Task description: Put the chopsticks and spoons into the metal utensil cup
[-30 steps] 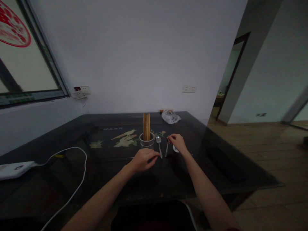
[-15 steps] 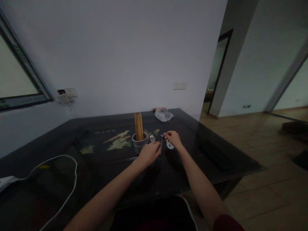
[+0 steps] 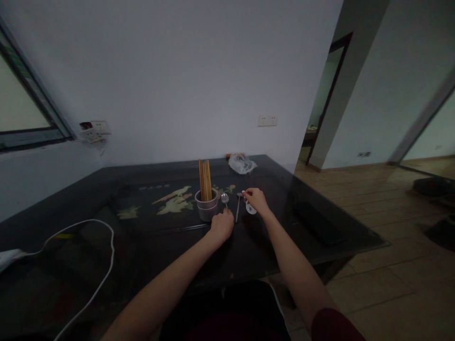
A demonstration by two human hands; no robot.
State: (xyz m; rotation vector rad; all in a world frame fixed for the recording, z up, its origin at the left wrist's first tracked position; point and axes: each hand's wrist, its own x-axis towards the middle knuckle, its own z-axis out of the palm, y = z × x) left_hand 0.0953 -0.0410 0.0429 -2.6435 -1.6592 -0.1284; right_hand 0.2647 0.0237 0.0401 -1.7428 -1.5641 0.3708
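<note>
A metal cup (image 3: 207,209) full of wooden chopsticks (image 3: 204,180) stands on the dark table (image 3: 149,246). Just right of it lie two metal spoons (image 3: 225,198) (image 3: 238,206) and a white ceramic spoon (image 3: 250,209). My left hand (image 3: 222,224) rests closed on the table over the handle end of the nearer metal spoon, its fingers curled. My right hand (image 3: 256,200) pinches the top of the white ceramic spoon.
A white cable (image 3: 95,265) loops across the table's left part. A crumpled plastic bag (image 3: 241,164) lies at the far edge by the wall. A dark flat object (image 3: 316,222) sits near the table's right edge. Wooden floor and a doorway lie to the right.
The view has swung right and the white device at the left has slid almost out of view. My left hand has drawn back slightly along the spoon handle. My right hand stays at the white spoon.
</note>
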